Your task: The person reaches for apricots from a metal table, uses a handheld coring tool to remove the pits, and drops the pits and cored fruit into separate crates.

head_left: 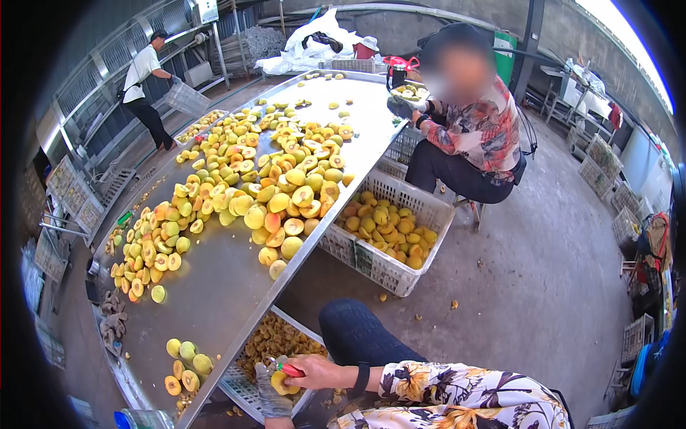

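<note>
Over a white crate (243, 392) of brown pits and scraps, at the bottom centre, my two hands meet. My left hand (271, 392), in a grey glove, is closed round a yellow halved fruit (281, 382). My right hand (314, 372), bare with a dark band at the wrist, is wrapped round a red-handled tool (291, 370), whose metal end is at the fruit. Several halved fruits (187, 368) lie on the metal table (207, 300) to the left, and a large heap of fruit halves (279, 200) spreads farther up it.
A crate of whole-looking yellow fruit (436, 214) stands on the floor right of the table. Beyond it sits a co-worker (471, 136) holding fruit. Another person (146, 86) carries a crate at the back left. Grey gloves (113, 325) lie on the table's left edge.
</note>
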Action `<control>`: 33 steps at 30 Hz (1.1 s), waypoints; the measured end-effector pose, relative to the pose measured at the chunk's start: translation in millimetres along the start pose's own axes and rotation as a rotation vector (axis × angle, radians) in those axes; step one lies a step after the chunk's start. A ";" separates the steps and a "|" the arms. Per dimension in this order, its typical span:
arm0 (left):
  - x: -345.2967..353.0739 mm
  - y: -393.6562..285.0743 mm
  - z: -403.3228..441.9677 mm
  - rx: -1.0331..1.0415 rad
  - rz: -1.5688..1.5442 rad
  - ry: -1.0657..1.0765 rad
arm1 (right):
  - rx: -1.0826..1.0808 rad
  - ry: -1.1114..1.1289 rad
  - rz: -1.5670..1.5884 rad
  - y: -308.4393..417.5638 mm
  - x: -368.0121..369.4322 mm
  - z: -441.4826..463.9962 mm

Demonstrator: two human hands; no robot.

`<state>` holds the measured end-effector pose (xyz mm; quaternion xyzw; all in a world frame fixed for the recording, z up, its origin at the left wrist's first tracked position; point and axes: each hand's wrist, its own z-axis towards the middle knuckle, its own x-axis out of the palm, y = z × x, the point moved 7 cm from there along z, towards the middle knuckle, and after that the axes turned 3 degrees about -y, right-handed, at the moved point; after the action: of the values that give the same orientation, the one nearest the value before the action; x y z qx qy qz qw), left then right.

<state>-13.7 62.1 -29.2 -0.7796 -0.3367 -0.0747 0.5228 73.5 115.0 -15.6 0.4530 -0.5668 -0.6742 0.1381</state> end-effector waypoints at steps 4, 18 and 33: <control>9.3 -2.0 0.3 0.031 -0.052 -0.078 | -0.166 -0.197 -0.014 12.9 -18.8 -4.8; -60.7 -18.7 -13.5 0.172 -0.271 -0.374 | 0.021 -0.049 -0.017 36.1 4.5 -5.0; -56.2 -35.7 -27.7 0.456 -0.205 -0.414 | -0.077 0.068 -0.109 46.1 41.1 -2.9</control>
<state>-71.5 21.2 -15.9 -0.6031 -0.5204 0.1105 0.5944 38.0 69.7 6.9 0.5003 -0.5099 -0.6862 0.1374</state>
